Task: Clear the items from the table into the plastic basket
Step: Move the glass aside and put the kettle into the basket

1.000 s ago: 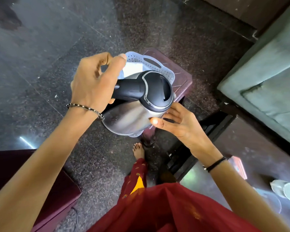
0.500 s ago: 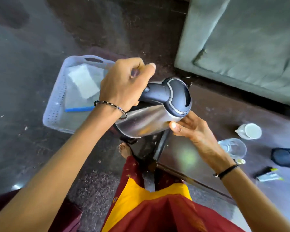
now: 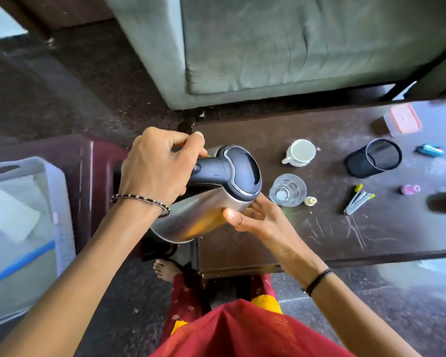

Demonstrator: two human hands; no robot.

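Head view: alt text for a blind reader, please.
Left hand grips the black handle of a tilted stainless-steel electric kettle, right hand steadying its body, between a white plastic basket and a cluttered dark wooden table.

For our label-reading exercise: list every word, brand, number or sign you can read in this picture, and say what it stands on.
None can be read.
kettle: no print visible on its steel body or black lid.
blue item: any print too blurred.
pink-lidded container: lid marking too blurred.

The basket stands far left on a stool; the kettle hangs between it and the surface carrying a cup and glass.
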